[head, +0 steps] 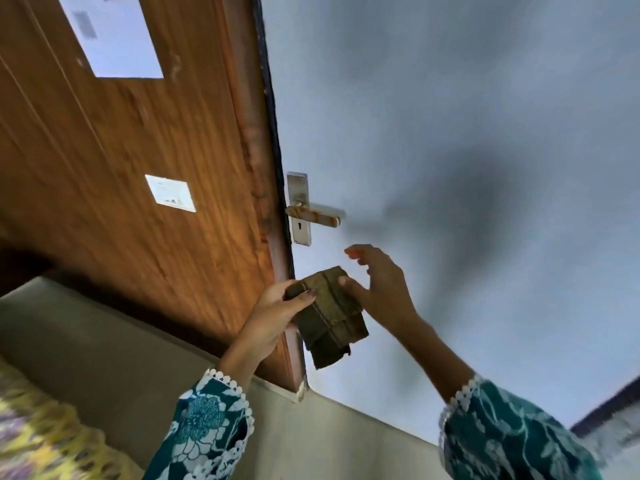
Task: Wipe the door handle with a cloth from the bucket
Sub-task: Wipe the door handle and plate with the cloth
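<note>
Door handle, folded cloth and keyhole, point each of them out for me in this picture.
door handle [317, 214], head view, middle of the lever bar.
cloth [327, 315], head view, centre of the folded olive fabric.
keyhole [298, 226], head view, the dark slot in the plate below the lever.

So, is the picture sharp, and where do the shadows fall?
Head view: mostly soft with motion blur, worst on the yellow fabric at lower left; the door handle and folded cloth stay readable. A big diffuse shadow lies on the pale wall right of the handle. The wide lens tilts and bends the wooden door.
</note>
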Demonstrator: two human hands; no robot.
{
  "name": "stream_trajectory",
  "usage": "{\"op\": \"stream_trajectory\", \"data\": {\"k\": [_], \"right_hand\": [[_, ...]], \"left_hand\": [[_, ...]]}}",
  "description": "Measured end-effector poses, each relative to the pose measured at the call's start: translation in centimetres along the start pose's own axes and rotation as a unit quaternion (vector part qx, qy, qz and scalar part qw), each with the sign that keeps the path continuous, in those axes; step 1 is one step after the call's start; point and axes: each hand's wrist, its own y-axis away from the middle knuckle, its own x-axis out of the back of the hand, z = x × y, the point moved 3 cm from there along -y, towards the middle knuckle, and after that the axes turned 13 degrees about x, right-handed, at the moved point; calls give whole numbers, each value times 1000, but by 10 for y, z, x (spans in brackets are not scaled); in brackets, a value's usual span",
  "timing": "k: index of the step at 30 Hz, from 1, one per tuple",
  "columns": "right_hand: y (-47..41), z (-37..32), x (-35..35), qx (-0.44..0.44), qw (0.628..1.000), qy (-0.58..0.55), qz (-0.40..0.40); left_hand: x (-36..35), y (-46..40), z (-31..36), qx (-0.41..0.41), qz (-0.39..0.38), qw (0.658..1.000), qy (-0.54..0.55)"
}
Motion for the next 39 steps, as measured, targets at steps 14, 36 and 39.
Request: {"op": "stream_trajectory", "data": {"k": [14,36,39], "right_hand": [[-64,24,-85,-4,996,73,-58],[-211,7,-120,6,944,313,107],[-235,16,-146,18,930,363,57]], "left_hand": [[14,-90,23,24,-171,945,278],[165,-224,150,-595,180,775,-115],[156,-235,157,-638,231,697,-232]]}}
